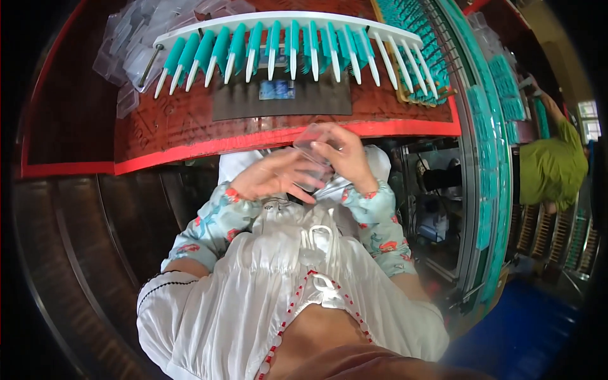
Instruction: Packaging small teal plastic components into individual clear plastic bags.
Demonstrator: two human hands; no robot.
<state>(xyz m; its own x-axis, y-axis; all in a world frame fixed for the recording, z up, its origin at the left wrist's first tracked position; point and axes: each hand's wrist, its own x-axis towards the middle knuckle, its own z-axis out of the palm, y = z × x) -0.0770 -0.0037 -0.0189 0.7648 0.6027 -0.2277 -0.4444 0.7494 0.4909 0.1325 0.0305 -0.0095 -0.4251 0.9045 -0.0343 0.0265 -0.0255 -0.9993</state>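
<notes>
Clear plastic makes the case (306, 137) hard to trace, and fingers hide its middle. It is held just before the worktop (174, 130), long axis seemingly pointing toward it. Right hand (345, 157) pinches it, fingers curled; left hand (269, 174) spreads its fingers, grip unclear.

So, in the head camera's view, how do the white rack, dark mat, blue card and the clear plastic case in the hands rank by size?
Largest to smallest, as they look:
1. White rack, by overall outline
2. Dark mat, partly hidden
3. Clear plastic case, partly covered
4. Blue card
</notes>
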